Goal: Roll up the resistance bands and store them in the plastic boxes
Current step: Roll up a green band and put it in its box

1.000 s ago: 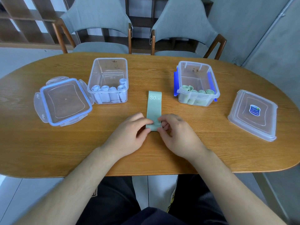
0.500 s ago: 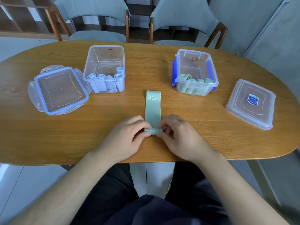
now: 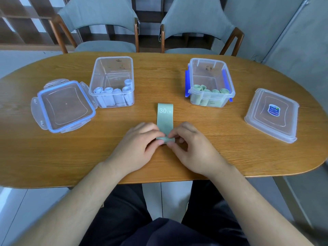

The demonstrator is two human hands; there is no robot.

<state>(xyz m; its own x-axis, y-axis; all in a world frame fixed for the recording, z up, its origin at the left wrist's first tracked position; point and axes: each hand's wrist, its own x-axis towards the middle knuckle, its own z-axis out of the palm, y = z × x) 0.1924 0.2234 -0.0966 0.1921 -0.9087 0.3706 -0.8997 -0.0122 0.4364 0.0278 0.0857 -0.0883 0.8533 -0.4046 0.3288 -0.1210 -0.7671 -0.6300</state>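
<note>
Chairs: two grey chairs (image 3: 99, 16) are standing behind the far edge of the desk (image 3: 53, 166).
Left side: a clear plastic box (image 3: 113, 68) is sitting open, with whitish rolled bands (image 3: 113, 96) lining its near wall. Its blue-rimmed lid (image 3: 63, 105) is lying just beside it, further left.
Right side: a clear box with blue clasps (image 3: 207, 68) is standing open, holding green rolled bands (image 3: 209, 91) along its near wall. A clear lid with a sticker (image 3: 271, 114) is lying apart from it, near the desk's right end.
Green band (image 3: 165, 118): marked 30 LB, it is lying flat on the desk, nearer than the two boxes and between them. Its near end is curling into a small roll.
Left hand (image 3: 136, 148): its fingers are curling in, thumb and fingertips pinching the left part of the roll.
Right hand (image 3: 193, 148): likewise bent, it is gripping the roll's right part, fingertips nearly meeting those of the other hand.
</note>
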